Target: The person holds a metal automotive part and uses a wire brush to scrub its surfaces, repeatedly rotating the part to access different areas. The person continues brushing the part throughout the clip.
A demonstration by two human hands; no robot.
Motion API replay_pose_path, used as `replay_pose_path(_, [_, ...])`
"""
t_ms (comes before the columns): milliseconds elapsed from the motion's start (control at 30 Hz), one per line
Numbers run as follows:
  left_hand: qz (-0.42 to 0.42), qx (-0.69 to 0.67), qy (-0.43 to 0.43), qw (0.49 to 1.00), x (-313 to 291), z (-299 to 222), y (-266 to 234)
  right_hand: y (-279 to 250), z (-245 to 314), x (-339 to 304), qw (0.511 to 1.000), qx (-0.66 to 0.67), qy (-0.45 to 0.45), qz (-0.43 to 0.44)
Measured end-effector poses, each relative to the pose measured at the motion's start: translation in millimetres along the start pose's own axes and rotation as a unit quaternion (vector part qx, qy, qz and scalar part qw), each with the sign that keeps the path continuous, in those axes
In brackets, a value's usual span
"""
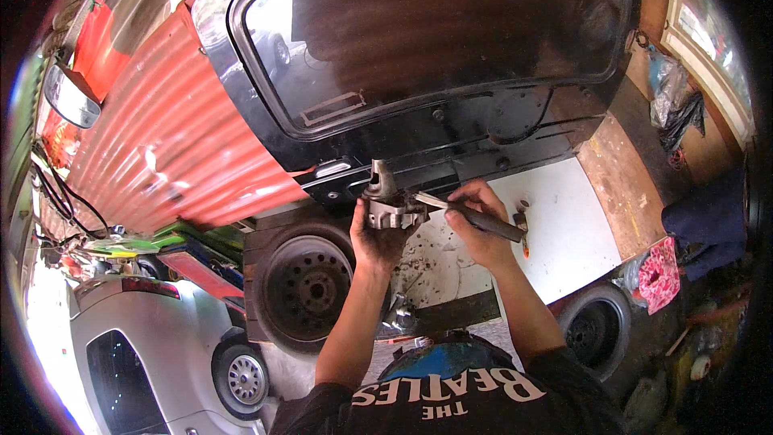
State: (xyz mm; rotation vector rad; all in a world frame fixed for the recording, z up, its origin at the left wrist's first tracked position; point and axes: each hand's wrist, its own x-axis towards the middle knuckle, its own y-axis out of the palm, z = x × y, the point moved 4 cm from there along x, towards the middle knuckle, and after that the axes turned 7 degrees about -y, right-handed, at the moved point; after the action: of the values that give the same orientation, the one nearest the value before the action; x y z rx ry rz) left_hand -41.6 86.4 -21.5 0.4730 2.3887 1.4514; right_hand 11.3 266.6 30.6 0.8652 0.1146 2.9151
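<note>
My left hand (377,248) is closed around a grey cast-metal housing (385,211) with a tubular neck pointing up, held above the work surface. Dark grime covers parts of this housing and my fingers. In my right hand (481,246) is a hand tool with a thick dark handle (501,227). Its narrow, pale end points left and reaches the right side of the housing. Whether that end is a blade or bristles cannot be made out. Beneath both hands lies a white board (564,217), spotted with dark dirt crumbs on its left part.
A small object with an orange end (524,235) lies right of my right hand. A steel wheel (306,288) stands at the left, another wheel (596,329) at the right. Beyond the board rises a black vehicle panel with a window (451,121). Shiny metal pieces (399,312) sit near the board's front edge.
</note>
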Motion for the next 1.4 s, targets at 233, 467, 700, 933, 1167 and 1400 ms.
replay_pose_path(233, [-0.036, 0.215, 0.076, 0.973, -7, -7, 17, -34, 8, 9, 0.999, 0.031, -0.014, -0.012])
replay_pose_path(467, [-0.070, 0.480, 0.144, 0.863, -22, -13, 36, -38, 17, 34, 0.989, -0.027, -0.104, 0.104])
replay_pose_path(700, [-0.056, 0.557, 0.173, 0.810, -27, -21, 61, -40, -12, 40, 0.998, 0.019, -0.037, 0.055])
replay_pose_path(933, [-0.057, 0.565, 0.170, 0.806, -32, -27, 55, -21, -14, 36, 0.991, 0.133, 0.005, 0.022])
replay_pose_path(1167, [-0.056, 0.584, 0.178, 0.790, -36, -29, 63, -19, -13, 41, 0.994, 0.105, -0.009, 0.013])
replay_pose_path(1400, [-0.088, 0.649, 0.214, 0.725, -40, -30, 69, -17, -13, 35, 0.989, 0.145, 0.000, -0.040])
